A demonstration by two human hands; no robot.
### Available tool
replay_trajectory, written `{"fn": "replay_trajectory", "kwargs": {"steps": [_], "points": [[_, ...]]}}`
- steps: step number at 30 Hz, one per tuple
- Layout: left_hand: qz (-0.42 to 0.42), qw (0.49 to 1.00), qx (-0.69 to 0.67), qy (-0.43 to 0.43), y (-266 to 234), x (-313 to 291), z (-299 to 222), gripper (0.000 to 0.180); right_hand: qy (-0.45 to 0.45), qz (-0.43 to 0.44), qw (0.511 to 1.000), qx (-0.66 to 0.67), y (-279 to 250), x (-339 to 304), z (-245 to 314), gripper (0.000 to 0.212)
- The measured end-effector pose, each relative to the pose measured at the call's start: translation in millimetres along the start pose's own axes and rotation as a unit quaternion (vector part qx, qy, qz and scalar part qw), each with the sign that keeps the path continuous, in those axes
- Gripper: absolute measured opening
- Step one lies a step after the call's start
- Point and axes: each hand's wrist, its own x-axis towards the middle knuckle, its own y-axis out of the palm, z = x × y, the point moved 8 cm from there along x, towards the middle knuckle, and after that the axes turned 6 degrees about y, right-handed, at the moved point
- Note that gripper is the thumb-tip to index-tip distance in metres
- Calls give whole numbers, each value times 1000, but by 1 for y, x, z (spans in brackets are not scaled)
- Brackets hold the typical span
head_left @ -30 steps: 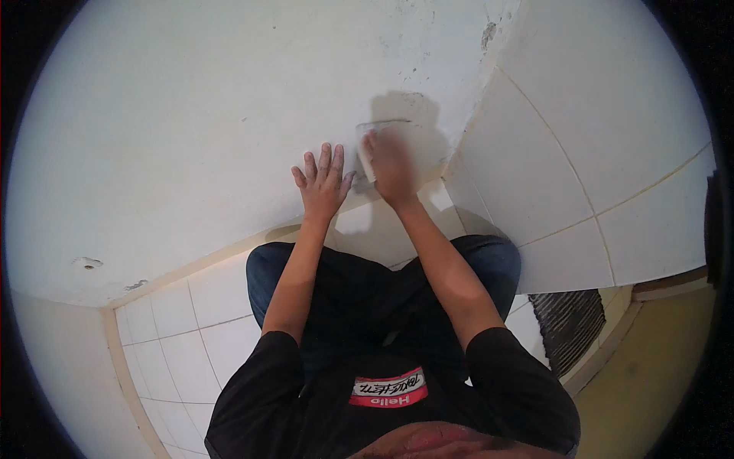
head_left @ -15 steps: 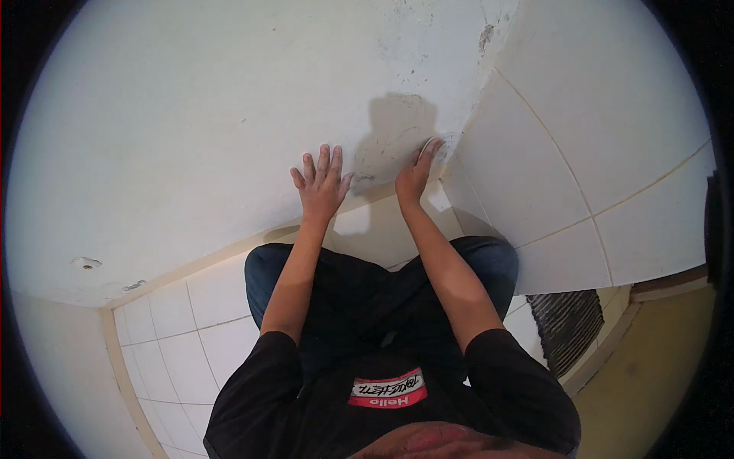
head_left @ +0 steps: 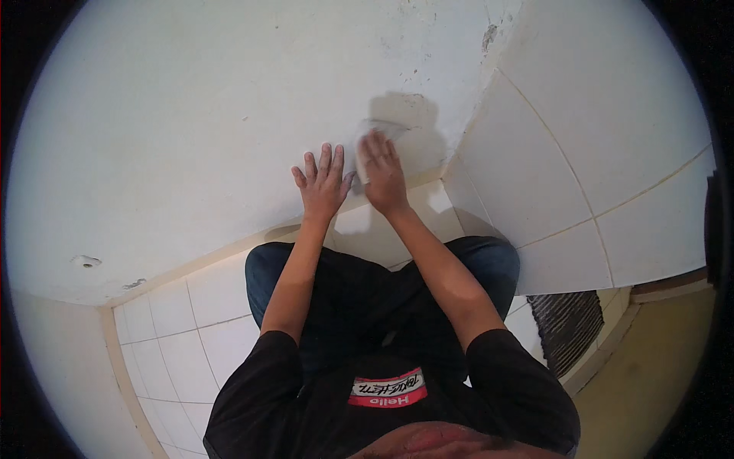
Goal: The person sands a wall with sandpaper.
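My left hand [head_left: 323,187] lies with spread fingers flat against the white painted wall [head_left: 183,122], holding nothing. Just right of it, my right hand [head_left: 386,182] presses a thin pale sheet [head_left: 362,164] to the same wall, its fingers smeared by motion. The sheet's edge shows along the left side of the fingers; most of it is hidden under the hand, and I cannot make out its exact kind. Scuffs and dark marks show on the wall around and above the right hand, partly in my shadow.
A tiled wall [head_left: 550,168] meets the painted one in a corner at the right. White floor tiles [head_left: 218,298] spread below, beside my bent legs [head_left: 267,271]. A dark ribbed mat [head_left: 567,325] lies at the lower right. A small white fitting [head_left: 86,262] sits on the wall at left.
My right hand has swept left from the corner along the wall with the pale sheet, ending close beside my left hand. The left hand has stayed in place.
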Motion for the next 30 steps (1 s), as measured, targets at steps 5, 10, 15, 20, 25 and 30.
{"fn": "replay_trajectory", "kwargs": {"steps": [5,10,15,20,25,30], "points": [[14,999,23,28,1,5,-6,76,-49,50,995,-72,11,-8,-1,63],[-20,1000,-6,1,-1,2,-2,75,-20,28,992,-120,-2,-2,-27,64],[-13,1000,7,2,-1,1,-1,74,123,-121,982,-69,-39,0,-77,86],[-21,1000,8,3,-2,6,-4,73,284,-202,937,0,-37,-25,-135,76],[-22,999,24,28,-3,5,-4,74,444,-220,848,186,-6,-53,-153,57],[-13,999,27,26,-2,4,-3,73,444,-189,853,200,-3,-46,-136,67]]}}
